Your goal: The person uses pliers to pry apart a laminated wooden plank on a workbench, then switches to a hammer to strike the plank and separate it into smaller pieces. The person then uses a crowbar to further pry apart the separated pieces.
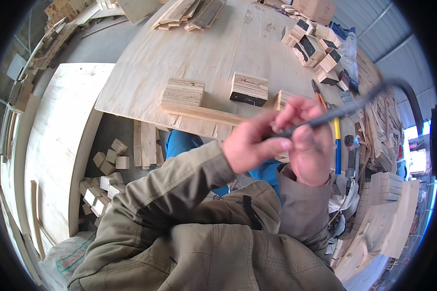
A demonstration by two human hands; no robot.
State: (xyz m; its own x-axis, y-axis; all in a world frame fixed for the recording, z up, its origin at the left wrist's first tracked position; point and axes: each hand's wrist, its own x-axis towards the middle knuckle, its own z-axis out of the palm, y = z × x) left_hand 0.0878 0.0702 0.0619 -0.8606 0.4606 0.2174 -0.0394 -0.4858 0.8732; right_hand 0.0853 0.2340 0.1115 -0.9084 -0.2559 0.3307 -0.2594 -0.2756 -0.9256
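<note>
A dark grey bar (347, 109) with a hooked end, blurred by motion, slants up to the right from my hands above the table's near edge. It resembles a crowbar, though its exact kind is unclear. My left hand (252, 144) is closed round its lower end, thumb pointing right. My right hand (310, 153) grips it just beside the left, its fingers curled. Behind them on the table, a layered plywood block (183, 92) rests against a long wooden strip (204, 113). Another block (249, 88) with a black face stands to its right, and a third block (282, 98) is partly hidden by my right hand.
The plywood tabletop (179, 58) bears stacked wood strips (192, 13) at the back and several black-faced blocks (310, 51) at the far right. A yellow-and-blue handled tool (337, 145) lies right of my hands. Loose blocks (102, 196) lie piled on the lower left floor beside a large pale board (58, 145).
</note>
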